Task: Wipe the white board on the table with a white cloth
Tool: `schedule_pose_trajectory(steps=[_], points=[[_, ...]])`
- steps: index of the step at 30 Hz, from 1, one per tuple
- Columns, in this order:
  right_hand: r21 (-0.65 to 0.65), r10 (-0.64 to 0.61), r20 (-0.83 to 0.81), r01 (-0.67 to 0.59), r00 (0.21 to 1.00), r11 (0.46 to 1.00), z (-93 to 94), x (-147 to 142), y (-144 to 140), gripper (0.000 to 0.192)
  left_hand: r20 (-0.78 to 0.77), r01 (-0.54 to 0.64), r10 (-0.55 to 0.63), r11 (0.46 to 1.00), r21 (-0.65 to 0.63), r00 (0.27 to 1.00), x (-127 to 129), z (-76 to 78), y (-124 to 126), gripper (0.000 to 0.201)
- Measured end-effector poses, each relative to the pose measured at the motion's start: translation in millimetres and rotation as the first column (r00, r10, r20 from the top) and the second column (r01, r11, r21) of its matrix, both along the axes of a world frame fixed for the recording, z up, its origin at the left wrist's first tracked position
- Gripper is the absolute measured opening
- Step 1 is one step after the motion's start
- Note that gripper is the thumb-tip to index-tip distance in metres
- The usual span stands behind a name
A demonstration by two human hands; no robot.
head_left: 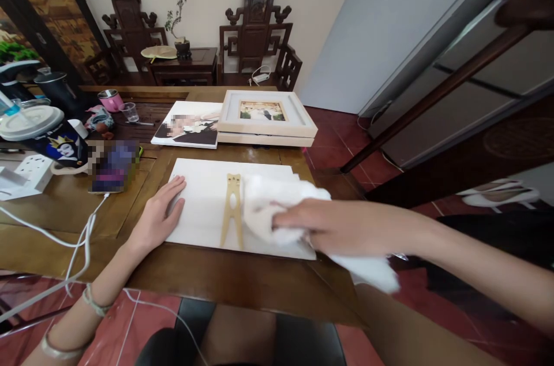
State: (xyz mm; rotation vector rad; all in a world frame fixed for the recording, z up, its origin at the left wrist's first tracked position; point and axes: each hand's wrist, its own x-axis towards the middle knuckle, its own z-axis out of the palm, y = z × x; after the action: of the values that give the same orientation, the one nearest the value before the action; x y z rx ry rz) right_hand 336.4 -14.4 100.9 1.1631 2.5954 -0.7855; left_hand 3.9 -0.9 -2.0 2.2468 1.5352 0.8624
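Note:
A white rectangular board [199, 204] lies flat on the wooden table near its front edge. On its left edge rests my left hand [162, 213], fingers stretched out and pressing flat. My right hand [309, 224] is closed on a white cloth [277, 195], which touches the right part of the board and trails over the table edge; the hand is slightly blurred. Between the hands, a beige clip-shaped piece [232, 210] with two legs and a small animal face at its top lies on the board. I cannot tell whether it is loose or fixed there.
Behind the board are a photo panel [188, 126] and a light wooden picture frame [268, 135]. Leftward lie a phone [116, 167] on a white cable [89, 227], a large lidded cup [60, 141], a pink mug [111, 101] and a clear plastic cup [130, 112].

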Motion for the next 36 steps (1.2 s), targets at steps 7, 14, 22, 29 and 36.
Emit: schedule_pose_trajectory(steps=[7, 14, 22, 29, 36], points=[[0.218, -0.029, -0.095, 0.050, 0.995, 0.975, -42.3, -54.0, 47.4, 0.053, 0.005, 0.001, -0.001, 1.000, 0.004, 1.000, 0.7, 2.3, 0.3, 0.045], [0.133, 0.138, -0.131, -0.120, 0.982, 0.984, -45.1, -83.7, -34.6, 0.065, 0.007, 0.009, -0.009, 1.000, 0.012, 1.000, -0.2, -0.6, 1.6, 0.046], [0.066, 0.208, -0.089, -0.203, 0.974, 0.977, -32.5, -81.7, -18.0, 0.062, 0.001, 0.007, -0.007, 1.000, 0.006, 1.000, -0.8, -1.6, 0.9, 0.047], [0.195, 0.054, -0.230, -0.008, 0.972, 0.981, -50.2, -90.0, 61.5, 0.058, 0.018, 0.007, -0.006, 1.000, -0.012, 1.000, 0.0, 2.4, 0.0, 0.045], [0.281, 0.134, -0.170, -0.083, 0.976, 0.956, -49.9, -115.2, -9.9, 0.052, 0.014, 0.012, -0.012, 1.000, -0.015, 1.000, 0.5, 3.0, 1.1, 0.043]])
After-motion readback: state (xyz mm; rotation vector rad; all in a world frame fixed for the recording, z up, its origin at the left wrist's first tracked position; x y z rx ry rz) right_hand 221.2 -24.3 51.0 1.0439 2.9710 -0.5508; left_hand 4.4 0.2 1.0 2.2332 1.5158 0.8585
